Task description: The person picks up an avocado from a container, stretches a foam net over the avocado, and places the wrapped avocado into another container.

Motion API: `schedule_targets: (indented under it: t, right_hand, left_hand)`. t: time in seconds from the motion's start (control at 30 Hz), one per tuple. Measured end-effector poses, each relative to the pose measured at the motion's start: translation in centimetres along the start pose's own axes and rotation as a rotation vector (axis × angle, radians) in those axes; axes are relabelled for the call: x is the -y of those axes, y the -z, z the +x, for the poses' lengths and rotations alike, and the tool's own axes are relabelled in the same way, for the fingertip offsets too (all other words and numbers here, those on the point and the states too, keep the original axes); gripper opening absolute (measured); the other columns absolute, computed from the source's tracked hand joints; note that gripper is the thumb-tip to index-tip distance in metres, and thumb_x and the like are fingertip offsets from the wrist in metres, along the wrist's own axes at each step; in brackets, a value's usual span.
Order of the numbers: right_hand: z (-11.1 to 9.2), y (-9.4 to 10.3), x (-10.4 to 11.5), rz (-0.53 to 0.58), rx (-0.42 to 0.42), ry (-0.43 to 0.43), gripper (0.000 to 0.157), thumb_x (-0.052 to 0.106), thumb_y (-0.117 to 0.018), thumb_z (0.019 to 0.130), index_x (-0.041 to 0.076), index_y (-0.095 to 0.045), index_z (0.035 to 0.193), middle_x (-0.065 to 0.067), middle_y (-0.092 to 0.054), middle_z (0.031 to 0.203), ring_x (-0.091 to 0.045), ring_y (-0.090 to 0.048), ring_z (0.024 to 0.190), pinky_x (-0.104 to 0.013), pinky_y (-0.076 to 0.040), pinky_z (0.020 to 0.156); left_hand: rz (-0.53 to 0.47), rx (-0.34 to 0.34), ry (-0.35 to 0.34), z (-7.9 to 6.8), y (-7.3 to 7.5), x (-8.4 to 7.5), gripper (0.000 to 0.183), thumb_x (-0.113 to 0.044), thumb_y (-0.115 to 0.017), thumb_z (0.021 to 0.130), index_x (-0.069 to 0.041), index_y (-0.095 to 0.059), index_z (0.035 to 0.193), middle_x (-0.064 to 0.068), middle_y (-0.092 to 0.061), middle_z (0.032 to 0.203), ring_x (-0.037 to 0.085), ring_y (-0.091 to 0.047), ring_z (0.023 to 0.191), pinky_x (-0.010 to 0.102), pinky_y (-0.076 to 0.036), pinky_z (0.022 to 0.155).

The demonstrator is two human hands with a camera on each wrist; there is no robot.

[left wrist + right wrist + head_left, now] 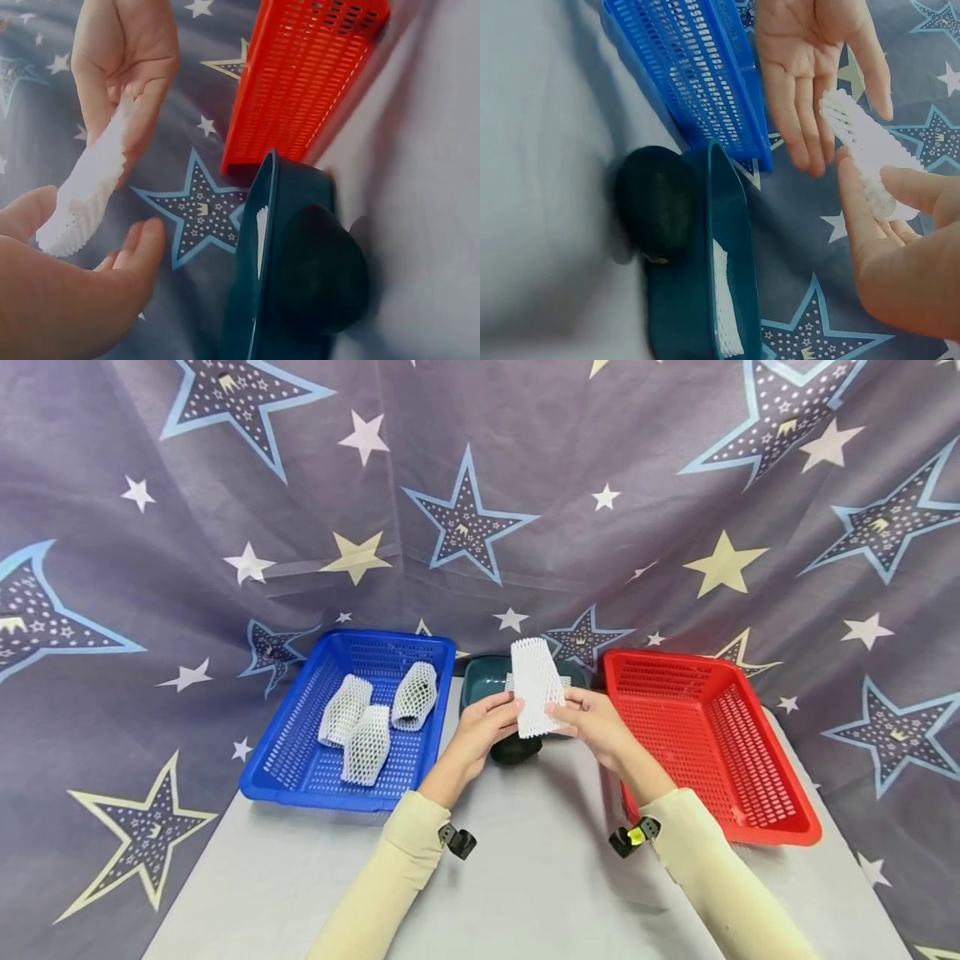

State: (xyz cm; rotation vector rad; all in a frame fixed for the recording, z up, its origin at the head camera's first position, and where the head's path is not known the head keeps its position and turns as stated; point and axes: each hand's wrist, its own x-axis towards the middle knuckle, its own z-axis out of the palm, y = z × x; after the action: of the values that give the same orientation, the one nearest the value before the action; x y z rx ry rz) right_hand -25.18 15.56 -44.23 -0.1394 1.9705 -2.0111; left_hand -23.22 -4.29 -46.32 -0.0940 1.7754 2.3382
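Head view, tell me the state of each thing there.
White net: flattened, held
Right hand: pinching the net
Left hand: fingers extended, beside net
Blue basket: upright, holding three netted objects
Red basket: upright
Teal bin: upright, netting inside
Dark object: bare, in front of bin

A greyish curtain printed with blue-edged, white and yellow stars hangs behind a pale desk. A red basket with perforated sides stands at the desk's right.
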Motion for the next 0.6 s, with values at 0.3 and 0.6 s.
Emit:
schedule_targets:
  t: [0.3,0.6]
  right_hand:
    - [-1.5,-0.9,-1.6,0.018,-0.04,-0.003,0.045,0.004,-0.063,0.099,-0.014,-0.05,0.138,-0.002,-0.076,0.106,-0.005,-0.072,0.089,-0.022,-0.06,0.082]
    - [-1.9,-1.4,-3.1,0.096,-0.136,-0.037,0.037,0.004,-0.065,0.098,-0.016,-0.057,0.128,0.005,-0.076,0.088,-0.006,-0.071,0.08,-0.022,-0.06,0.073]
  left_hand:
    - [0.056,-0.022,-0.004,-0.2,-0.1,0.7,0.038,-0.005,-0.07,0.093,0.007,-0.064,0.129,0.016,-0.075,0.114,0.008,-0.07,0.085,0.029,-0.061,0.083]
    - [0.11,-0.065,0.013,-0.7,0.0,1.4,0.032,-0.007,-0.074,0.091,0.005,-0.069,0.12,0.013,-0.077,0.107,0.007,-0.069,0.078,0.023,-0.06,0.073]
